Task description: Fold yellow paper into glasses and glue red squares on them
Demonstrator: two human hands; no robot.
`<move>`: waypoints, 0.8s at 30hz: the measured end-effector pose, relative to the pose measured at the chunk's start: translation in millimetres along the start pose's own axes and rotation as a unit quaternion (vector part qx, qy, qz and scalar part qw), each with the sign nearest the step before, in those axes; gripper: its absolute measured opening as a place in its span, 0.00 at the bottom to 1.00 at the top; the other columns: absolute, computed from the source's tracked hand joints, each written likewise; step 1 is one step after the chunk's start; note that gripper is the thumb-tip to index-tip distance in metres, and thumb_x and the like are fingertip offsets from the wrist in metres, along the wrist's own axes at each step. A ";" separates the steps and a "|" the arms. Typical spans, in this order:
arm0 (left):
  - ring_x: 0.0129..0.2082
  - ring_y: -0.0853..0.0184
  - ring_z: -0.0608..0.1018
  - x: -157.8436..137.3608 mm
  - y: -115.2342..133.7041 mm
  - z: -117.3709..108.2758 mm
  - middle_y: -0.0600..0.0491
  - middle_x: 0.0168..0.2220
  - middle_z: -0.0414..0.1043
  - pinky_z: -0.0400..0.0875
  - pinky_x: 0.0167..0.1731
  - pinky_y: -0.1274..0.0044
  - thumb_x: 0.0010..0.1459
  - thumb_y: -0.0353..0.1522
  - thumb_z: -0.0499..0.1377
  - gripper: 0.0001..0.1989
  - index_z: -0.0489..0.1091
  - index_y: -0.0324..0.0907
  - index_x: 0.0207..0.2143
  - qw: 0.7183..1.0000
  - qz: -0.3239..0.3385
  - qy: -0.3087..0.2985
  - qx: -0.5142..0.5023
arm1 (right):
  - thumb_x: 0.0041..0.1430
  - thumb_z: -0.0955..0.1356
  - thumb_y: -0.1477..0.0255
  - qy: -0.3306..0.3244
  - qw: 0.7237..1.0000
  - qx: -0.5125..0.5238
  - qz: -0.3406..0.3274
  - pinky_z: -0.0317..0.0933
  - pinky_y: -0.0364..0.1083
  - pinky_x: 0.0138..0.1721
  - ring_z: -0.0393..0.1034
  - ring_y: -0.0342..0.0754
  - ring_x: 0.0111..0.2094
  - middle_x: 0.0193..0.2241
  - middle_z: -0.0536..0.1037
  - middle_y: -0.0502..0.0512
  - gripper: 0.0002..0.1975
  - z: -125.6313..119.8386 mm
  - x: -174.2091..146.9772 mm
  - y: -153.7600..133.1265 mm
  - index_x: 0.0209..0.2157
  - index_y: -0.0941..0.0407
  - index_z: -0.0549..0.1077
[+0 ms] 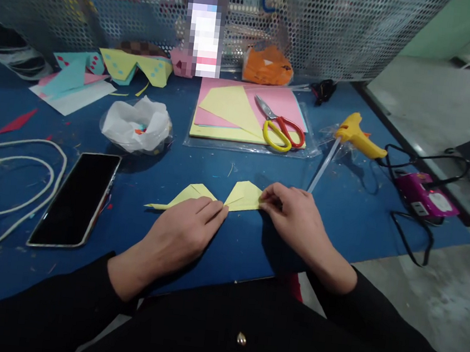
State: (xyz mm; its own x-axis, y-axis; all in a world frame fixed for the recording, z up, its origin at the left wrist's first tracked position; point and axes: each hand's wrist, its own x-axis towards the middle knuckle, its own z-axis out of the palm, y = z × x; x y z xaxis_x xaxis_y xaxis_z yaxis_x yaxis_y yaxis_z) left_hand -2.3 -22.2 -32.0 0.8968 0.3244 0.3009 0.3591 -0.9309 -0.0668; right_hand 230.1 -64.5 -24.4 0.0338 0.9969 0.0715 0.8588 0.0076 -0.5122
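A folded piece of yellow paper (242,197) with two raised peaks lies across the blue tabletop in front of me. My left hand (188,224) rests over its middle, fingers drawn together and gripping the lower edge near the dip between the peaks. Part of the left peak is hidden beneath that hand, and a thin pointed end sticks out to the left. At the paper's right end, my right hand (293,216) pinches the edge between thumb and fingers.
Scissors (280,126) lie on stacked coloured paper (225,108). A yellow glue gun (359,136) and a purple power strip (426,196) with cables are at right. Left stand a phone (77,198), white cable (14,158), lined bowl (137,124) and paper butterflies (135,67). Perforated metal mesh (338,30) rises behind.
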 end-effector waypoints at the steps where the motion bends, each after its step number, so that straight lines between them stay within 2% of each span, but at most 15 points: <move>1: 0.38 0.58 0.76 0.6 0.0 0.0 0.42 0.40 0.75 0.74 0.35 0.68 0.64 0.24 0.51 0.13 0.71 0.30 0.47 1.000 -0.004 0.002 0.000 | 0.57 0.67 0.75 -0.003 1.000 -0.005 0.004 0.56 0.51 0.43 0.71 0.49 0.34 0.29 0.80 0.48 0.04 -1.4 0.0 1.6 0.33 0.53 0.73; 4: 0.37 0.58 0.75 3.7 0.4 -2.4 0.42 0.41 0.75 0.73 0.35 0.68 0.63 0.25 0.50 0.16 0.70 0.30 0.50 1.000 -0.011 -0.025 -0.009 | 0.57 0.67 0.77 -0.014 0.999 -0.029 0.009 0.55 0.52 0.42 0.70 0.49 0.34 0.28 0.80 0.49 0.05 -4.3 1.8 2.2 0.34 0.54 0.73; 8: 0.39 0.54 0.74 8.4 4.1 -8.9 0.40 0.45 0.73 0.72 0.35 0.65 0.62 0.28 0.50 0.24 0.63 0.27 0.60 0.994 -0.013 -0.107 -0.022 | 0.55 0.66 0.79 -0.039 0.997 -0.070 0.011 0.54 0.51 0.43 0.69 0.49 0.34 0.28 0.79 0.49 0.07 -9.3 7.5 0.3 0.34 0.54 0.73; 11: 0.41 0.53 0.73 9.6 9.0 -12.6 0.40 0.47 0.72 0.71 0.36 0.64 0.62 0.28 0.50 0.26 0.61 0.27 0.61 0.991 -0.021 -0.135 -0.009 | 0.55 0.65 0.80 -0.055 0.994 -0.095 0.017 0.53 0.51 0.43 0.69 0.49 0.33 0.27 0.79 0.50 0.07 -13.8 9.7 1.0 0.33 0.55 0.73; 21: 0.45 0.56 0.74 9.1 13.3 -10.8 0.43 0.48 0.74 0.63 0.47 0.64 0.62 0.29 0.50 0.23 0.66 0.31 0.59 0.996 -0.038 -0.085 0.011 | 0.55 0.66 0.79 -0.011 0.993 -0.116 0.023 0.54 0.50 0.45 0.70 0.47 0.31 0.25 0.79 0.48 0.07 -13.0 5.1 6.7 0.32 0.54 0.73; 24: 0.44 0.56 0.74 8.8 12.6 -10.7 0.43 0.47 0.74 0.61 0.50 0.62 0.62 0.29 0.50 0.24 0.65 0.31 0.59 0.996 -0.042 -0.080 0.006 | 0.54 0.64 0.81 0.008 0.990 -0.137 0.024 0.55 0.52 0.47 0.69 0.48 0.32 0.26 0.79 0.51 0.09 -16.9 4.0 12.0 0.34 0.56 0.74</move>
State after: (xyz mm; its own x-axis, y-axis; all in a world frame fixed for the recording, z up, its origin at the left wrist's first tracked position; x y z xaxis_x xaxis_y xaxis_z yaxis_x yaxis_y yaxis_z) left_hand 7.3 -32.9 -20.0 0.8931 0.4239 0.1506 0.4362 -0.8979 -0.0594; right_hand 249.2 -61.8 -15.7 0.0845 0.9942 0.0672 0.9626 -0.0640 -0.2633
